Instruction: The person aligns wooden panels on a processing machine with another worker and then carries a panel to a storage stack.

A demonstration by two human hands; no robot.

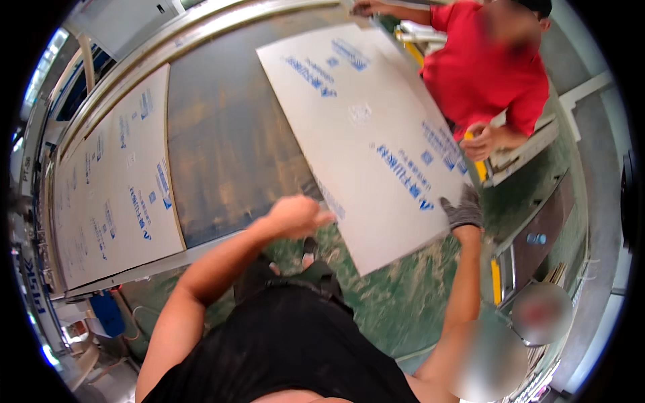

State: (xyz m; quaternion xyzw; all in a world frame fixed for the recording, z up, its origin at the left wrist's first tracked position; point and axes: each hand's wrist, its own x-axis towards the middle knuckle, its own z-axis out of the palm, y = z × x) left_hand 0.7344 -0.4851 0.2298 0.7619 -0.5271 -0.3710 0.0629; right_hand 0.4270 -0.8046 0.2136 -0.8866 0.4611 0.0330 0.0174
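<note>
A large white panel (369,127) with blue printing lies at a slant, its near end jutting past the table toward me. My right hand (463,208), in a grey glove, grips its right edge near the close corner, the thumb on the upper face. My left hand (295,216), bare and blurred, is beside the panel's left edge at the near side of the table; whether it touches the panel I cannot tell. Across the panel, a person in a red shirt (487,74) has one hand (478,141) close to the right edge and the other by the far end.
Similar printed panels (117,188) lie on the left of the dark, worn tabletop (232,127). Its pale frame (148,267) runs along the near side. Below is a scuffed green floor (396,302). At the right stands a dark surface with a small blue item (536,238).
</note>
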